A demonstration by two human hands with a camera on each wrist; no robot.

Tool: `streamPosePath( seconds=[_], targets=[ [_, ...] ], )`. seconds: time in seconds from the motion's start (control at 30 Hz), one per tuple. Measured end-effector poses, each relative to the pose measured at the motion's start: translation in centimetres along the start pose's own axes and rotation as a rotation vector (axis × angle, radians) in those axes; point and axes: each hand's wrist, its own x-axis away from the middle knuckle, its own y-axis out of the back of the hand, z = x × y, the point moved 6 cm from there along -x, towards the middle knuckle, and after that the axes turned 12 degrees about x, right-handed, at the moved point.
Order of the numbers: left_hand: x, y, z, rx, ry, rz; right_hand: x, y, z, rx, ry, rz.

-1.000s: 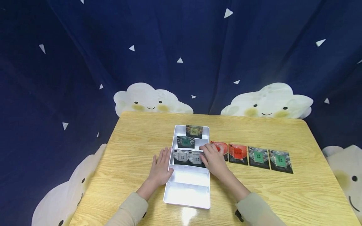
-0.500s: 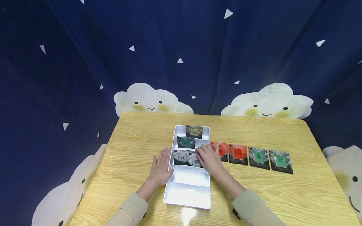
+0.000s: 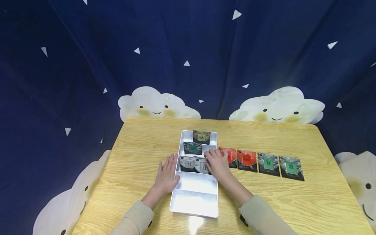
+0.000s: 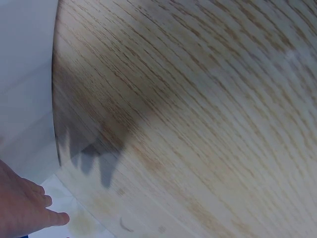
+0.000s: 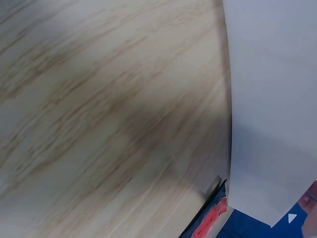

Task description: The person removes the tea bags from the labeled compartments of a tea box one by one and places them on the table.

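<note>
A white divided tray (image 3: 194,202) lies lengthwise on the wooden surface (image 3: 135,143), its compartments running away from the person. The far compartment holds a dark packet with a yellow-green label (image 3: 201,136); the next holds a dark packet with a teal label (image 3: 192,147). The third holds two grey packets (image 3: 190,163) with pale square labels, standing side by side and leaning against the divider behind them. The two nearest compartments show only white floor.

The right hand (image 3: 218,164) rests over the right-hand grey packet, its fingers bent down onto the packet's top edge at the tray's right wall. Whether the fingers pinch the packet or only press on it cannot be told from the head view, and the right wrist view shows only blurred wood grain and white tray wall.

The left hand (image 3: 166,174) lies flat on the surface just outside the tray's left wall, fingers straight and slightly spread, pointing away from the person. It holds nothing; its thumb side sits against the tray's edge.

Just beyond the right hand's knuckles, to its right, four more packets lie flat in a row on the surface: two red packets (image 3: 247,159), the nearer one partly hidden by the hand, then two dark packets with green labels (image 3: 279,165) farther off.
</note>
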Motion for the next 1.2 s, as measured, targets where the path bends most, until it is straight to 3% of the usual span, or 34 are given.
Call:
streamPosePath(
  seconds=[0.33, 0.77, 0.9, 1.1, 1.2],
  targets=[
    [0.0, 0.0, -0.1, 0.009, 0.007, 0.006, 0.0, 0.3, -0.1, 0.006, -0.012, -0.127],
    [0.0, 0.1, -0.2, 0.008, 0.009, 0.014, 0.4, 1.2, 0.1, 0.0, 0.037, -0.226],
    [0.0, 0.1, -0.1, 0.012, 0.007, 0.01, 0.4, 1.4, 0.2, 0.002, 0.039, -0.198],
    [0.0, 0.1, -0.1, 0.014, 0.002, -0.002, -0.1, 2.1, 0.3, 0.032, 0.041, -0.058],
    [0.0, 0.1, 0.0, -0.001, 0.002, -0.003, -0.4, 3.2, 0.2, 0.025, 0.04, -0.031]
  ],
)
